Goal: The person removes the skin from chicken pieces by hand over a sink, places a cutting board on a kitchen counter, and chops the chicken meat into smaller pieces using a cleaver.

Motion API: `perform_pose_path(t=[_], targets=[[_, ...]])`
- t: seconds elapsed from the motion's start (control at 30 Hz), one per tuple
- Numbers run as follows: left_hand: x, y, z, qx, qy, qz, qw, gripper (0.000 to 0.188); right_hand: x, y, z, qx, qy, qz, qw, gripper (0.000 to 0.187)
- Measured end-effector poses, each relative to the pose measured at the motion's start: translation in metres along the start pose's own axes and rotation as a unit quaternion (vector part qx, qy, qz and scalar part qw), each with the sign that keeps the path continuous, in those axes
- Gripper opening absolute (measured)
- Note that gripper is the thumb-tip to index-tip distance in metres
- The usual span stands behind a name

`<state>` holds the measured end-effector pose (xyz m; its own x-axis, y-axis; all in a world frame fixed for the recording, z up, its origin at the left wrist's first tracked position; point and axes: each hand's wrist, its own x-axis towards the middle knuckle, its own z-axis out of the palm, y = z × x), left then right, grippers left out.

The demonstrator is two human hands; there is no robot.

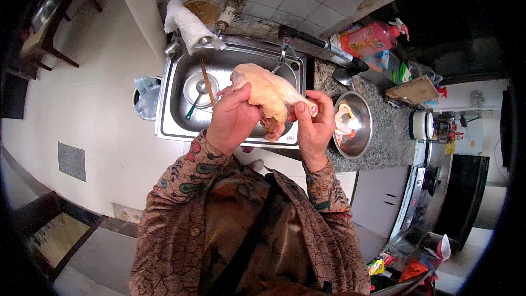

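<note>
Over the steel sink [181, 115] I hold up a raw chicken piece [263, 86] with pale, bumpy skin and a leg reaching right. My left hand [234, 119] grips its left side, with the thumb on the skin. Closed around the bony end of the leg is my right hand [316, 129]. Dark red meat hangs from the underside. Beyond my left hand, a small metal bowl [190, 89] sits in the basin, with a green-handled spoon [190, 111] and wooden chopsticks [206, 79] by it.
Right of the sink, a steel bowl [366, 131] holds raw chicken bits on the granite counter [392, 131]. A ladle [343, 77], a pink pump bottle [372, 39] and a cutting board [413, 91] stand behind. A white towel [186, 24] hangs near the faucet [282, 57].
</note>
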<state>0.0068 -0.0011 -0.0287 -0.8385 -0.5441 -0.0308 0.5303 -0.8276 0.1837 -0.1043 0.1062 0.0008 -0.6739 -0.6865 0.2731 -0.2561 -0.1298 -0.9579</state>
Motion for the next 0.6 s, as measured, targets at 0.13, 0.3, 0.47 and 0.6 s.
perform_pose_path(t=[0.13, 0.3, 0.47, 0.6], targets=[[0.003, -0.002, -0.009, 0.042, -0.023, 0.007, 0.999, 0.044, -0.003, -0.003, -0.001, 0.04, 0.01, 0.01, 0.999, 0.021], [0.006, -0.004, -0.004, 0.022, 0.008, 0.007, 1.0, 0.041, -0.008, 0.004, -0.006, -0.062, -0.016, -0.077, 0.995, 0.01], [0.008, -0.011, -0.003, 0.041, 0.004, -0.005, 0.999, 0.042, -0.007, 0.007, -0.004, -0.075, -0.007, -0.084, 0.994, 0.01], [0.003, -0.013, 0.003, 0.161, -0.049, -0.073, 0.983, 0.037, -0.009, 0.006, -0.005, -0.052, 0.013, -0.062, 0.997, 0.012]])
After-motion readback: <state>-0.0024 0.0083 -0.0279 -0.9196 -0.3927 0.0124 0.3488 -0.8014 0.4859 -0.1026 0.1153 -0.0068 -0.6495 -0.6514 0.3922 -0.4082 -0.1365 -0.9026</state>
